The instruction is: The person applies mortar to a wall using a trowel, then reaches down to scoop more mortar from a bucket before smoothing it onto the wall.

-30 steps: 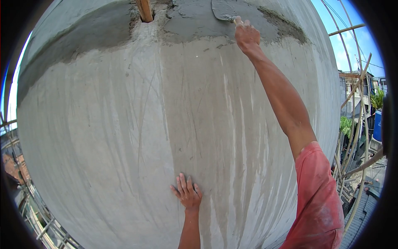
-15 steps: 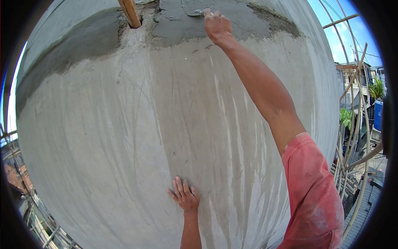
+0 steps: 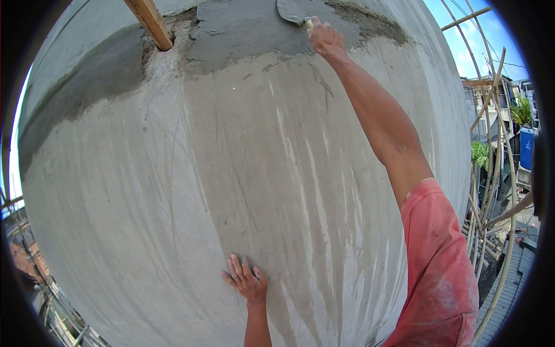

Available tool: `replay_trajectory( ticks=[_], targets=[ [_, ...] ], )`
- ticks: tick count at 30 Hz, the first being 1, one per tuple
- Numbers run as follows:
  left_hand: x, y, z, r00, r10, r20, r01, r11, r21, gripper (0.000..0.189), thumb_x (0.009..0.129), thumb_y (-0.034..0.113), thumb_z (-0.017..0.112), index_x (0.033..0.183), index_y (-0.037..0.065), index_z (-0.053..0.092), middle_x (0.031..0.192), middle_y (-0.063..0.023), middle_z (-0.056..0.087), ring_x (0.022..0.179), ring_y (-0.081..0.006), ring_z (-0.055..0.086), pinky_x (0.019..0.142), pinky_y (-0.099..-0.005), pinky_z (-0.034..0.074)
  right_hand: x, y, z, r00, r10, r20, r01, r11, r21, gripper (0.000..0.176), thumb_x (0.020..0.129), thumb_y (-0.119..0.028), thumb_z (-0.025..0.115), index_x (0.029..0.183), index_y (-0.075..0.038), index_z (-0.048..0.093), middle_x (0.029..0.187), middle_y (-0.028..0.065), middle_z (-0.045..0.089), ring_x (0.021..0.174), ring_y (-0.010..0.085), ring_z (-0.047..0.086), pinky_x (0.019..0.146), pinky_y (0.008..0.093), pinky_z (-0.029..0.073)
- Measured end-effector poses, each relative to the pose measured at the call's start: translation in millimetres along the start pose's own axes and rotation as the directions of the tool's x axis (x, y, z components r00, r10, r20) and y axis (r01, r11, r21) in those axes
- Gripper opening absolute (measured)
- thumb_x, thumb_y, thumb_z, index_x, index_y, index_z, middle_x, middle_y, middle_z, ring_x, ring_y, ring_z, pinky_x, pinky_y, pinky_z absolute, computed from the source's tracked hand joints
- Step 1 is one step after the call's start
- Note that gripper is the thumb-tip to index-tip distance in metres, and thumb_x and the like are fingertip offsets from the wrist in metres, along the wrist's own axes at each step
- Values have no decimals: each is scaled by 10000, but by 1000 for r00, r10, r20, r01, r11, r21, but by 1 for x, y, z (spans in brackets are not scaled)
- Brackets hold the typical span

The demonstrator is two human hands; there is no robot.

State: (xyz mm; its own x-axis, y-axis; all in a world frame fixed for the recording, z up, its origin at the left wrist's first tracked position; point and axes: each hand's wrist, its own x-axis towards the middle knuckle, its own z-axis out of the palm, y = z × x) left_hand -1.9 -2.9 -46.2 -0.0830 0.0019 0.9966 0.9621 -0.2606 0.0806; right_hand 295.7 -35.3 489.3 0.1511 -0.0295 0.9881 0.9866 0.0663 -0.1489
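Observation:
My right hand (image 3: 326,37) is closed round the pale handle of a trowel (image 3: 292,11) near the top of the view. The trowel's blade lies against dark, wet mortar (image 3: 237,34) spread along the upper wall. Lower down, my left hand (image 3: 247,281) rests on the bare grey wall (image 3: 202,173), fingers spread and holding nothing. Rough, crumbly edges (image 3: 370,24) of mortar show to the right of the trowel.
A wooden beam (image 3: 151,23) juts from a hole in the wall at the upper left. Bamboo scaffolding poles (image 3: 498,144), a blue tank (image 3: 526,148) and corrugated roofing (image 3: 509,289) are on the right. More poles (image 3: 63,318) stand at the lower left.
The view has shifted, with the beam and wall marks now farther left. My right hand and the trowel have moved right across the mortar. My left hand stays on the wall.

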Motion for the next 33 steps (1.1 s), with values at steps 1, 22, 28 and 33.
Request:
replay_trajectory(
  ticks=[1,22,28,33],
  targets=[
    [0,1,-1,1000,8,16,-8,1000,5,330,915,176,383,1202,19,426,1386,-186,374,1301,-332,334,1089,-534,135,5,-5,4,1000,5,-1,-5,1000,4,302,925,-207,338,1173,-94,469,1112,218,561,984,380,591,829,480,455],
    [-1,1,1,1000,2,27,-2,1000,22,344,904,174,385,1211,22,418,1394,-185,363,1312,-330,316,1091,-540,131,12,-60,-5,998,-40,55,36,997,61,300,916,-171,343,1118,-29,512,1052,229,612,992,385,593,837,466,470],
    [-2,0,2,1000,0,16,0,1000,-1,345,902,168,390,1216,29,411,1391,-186,368,1311,-330,318,1089,-540,133,9,-114,-15,971,-234,50,228,967,115,293,913,-152,353,1128,-19,501,1047,216,614,988,370,599,824,442,485],
    [-1,1,3,1000,2,4,-2,1000,-6,345,905,172,390,1218,29,411,1385,-187,377,1304,-336,329,1088,-540,136,22,-102,-8,971,-237,-16,233,963,-134,274,914,-139,378,1140,-36,495,1074,202,599,979,342,609,791,411,512]
  ],
)
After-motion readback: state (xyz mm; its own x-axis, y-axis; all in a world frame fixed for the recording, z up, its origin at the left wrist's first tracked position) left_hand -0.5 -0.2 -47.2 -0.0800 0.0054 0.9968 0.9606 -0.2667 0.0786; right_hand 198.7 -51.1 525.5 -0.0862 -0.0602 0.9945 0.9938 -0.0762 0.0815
